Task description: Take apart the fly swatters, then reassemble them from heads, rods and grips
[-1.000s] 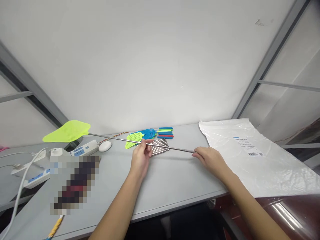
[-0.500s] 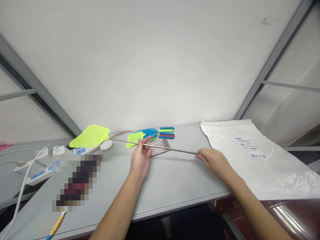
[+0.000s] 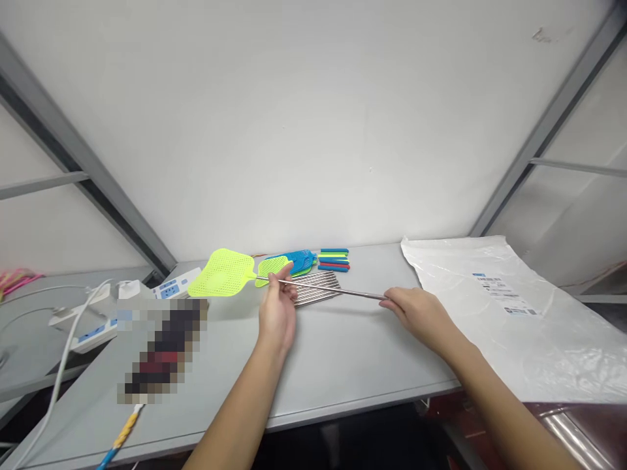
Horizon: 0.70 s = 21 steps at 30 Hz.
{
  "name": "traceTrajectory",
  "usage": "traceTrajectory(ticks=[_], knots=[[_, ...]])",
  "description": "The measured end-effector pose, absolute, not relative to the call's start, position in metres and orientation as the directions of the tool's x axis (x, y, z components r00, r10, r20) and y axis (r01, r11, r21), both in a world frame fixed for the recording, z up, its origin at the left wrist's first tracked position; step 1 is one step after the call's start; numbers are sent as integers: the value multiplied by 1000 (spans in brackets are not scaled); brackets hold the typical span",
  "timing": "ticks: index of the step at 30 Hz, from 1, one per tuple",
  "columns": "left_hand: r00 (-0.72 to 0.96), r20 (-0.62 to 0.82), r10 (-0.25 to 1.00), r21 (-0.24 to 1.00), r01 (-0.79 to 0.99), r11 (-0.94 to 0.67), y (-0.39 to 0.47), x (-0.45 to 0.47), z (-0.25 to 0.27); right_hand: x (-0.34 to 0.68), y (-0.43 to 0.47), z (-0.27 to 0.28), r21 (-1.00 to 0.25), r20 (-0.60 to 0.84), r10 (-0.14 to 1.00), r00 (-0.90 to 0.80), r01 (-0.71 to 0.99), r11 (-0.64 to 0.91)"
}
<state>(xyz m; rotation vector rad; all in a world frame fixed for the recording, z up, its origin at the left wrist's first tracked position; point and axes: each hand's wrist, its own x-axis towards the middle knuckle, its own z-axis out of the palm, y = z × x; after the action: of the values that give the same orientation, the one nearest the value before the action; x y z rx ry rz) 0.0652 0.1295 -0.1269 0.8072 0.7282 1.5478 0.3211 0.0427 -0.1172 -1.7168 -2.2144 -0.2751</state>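
Note:
A yellow-green fly swatter with a perforated head [image 3: 223, 273] and a thin metal rod [image 3: 337, 290] is held across me above the table. My left hand [image 3: 278, 310] has its thumb and fingers around the rod, a short way from the head. At the rod's other end, my right hand [image 3: 411, 310] grips it between thumb and fingers. Behind and below the rod lies a row of metal rods [image 3: 316, 294]. Next to it are a smaller yellow-green swatter head [image 3: 269, 267], a stack of blue swatter heads [image 3: 300, 260] and several coloured handles [image 3: 334, 259].
A white plastic mailing bag [image 3: 460, 313] covers the table's right side. Power strips [image 3: 93, 331] with plugs and a white cable [image 3: 57, 382] occupy the left. A blurred-out item [image 3: 164, 349] with a yellow-and-blue cord [image 3: 126, 429] lies nearer. A white wall [image 3: 313, 130] stands behind the table.
The swatter head has come rightward, closer to my left hand, and the visible rod is shorter. My hands stay about the same distance apart. The view has shifted slightly.

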Motion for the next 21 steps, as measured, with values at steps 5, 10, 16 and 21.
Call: traceTrajectory(ticks=[5,10,16,21], knots=[[-23,115,993,892,-438,-113,120,83,-136,312,45,-118,-5,355,909,-218,972,235],[90,114,989,910,-408,-68,108,91,-132,303,47,-120,-48,339,912,-228,965,259],[-44,63,997,757,-649,-76,121,75,-124,316,45,-120,-72,326,928,-180,974,215],[16,74,997,818,-573,-52,112,90,-128,305,48,-117,7,371,908,-198,978,210]])
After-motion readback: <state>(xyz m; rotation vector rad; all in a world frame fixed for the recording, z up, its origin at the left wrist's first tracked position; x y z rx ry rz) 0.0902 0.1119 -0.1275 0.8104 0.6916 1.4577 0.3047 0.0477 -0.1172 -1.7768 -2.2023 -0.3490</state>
